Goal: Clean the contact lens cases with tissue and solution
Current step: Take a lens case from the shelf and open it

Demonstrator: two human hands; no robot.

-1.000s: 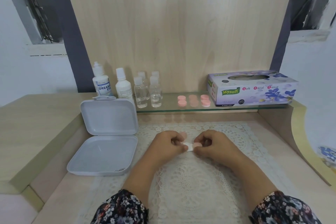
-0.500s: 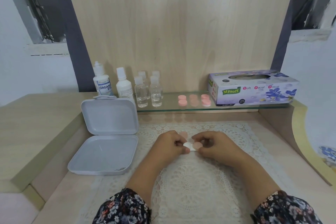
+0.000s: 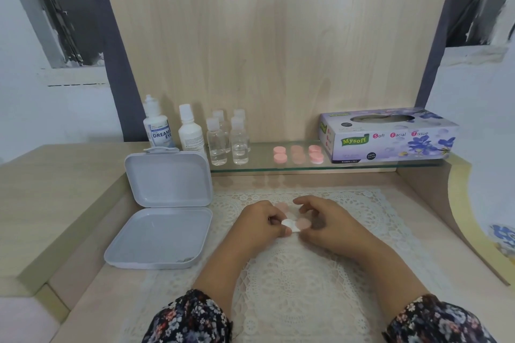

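Both hands [image 3: 289,224] mid-mat [image 3: 292,295], box [image 3: 161,220] leftward

We see a light wooden desk [image 3: 418,203] with a lace mat [image 3: 292,287] at its centre and an open grey box [image 3: 161,220] at 9 o'clock. At 12 o'clock, a glass shelf [image 3: 278,167] carries bottles [image 3: 217,139], pink caps [image 3: 298,154] and a tissue box [image 3: 390,136].

both forearms reach forward, wrists low, hands meeting at centre. left hand [image 3: 262,221] knuckles up, fingers curled, thumb and forefinger pinched together. right hand [image 3: 323,220] beside it, nearly touching, fingers arched and loosely spread, fingertips [image 3: 299,201] lifted. floral sleeves [image 3: 189,317] cover both arms to mid-forearm.
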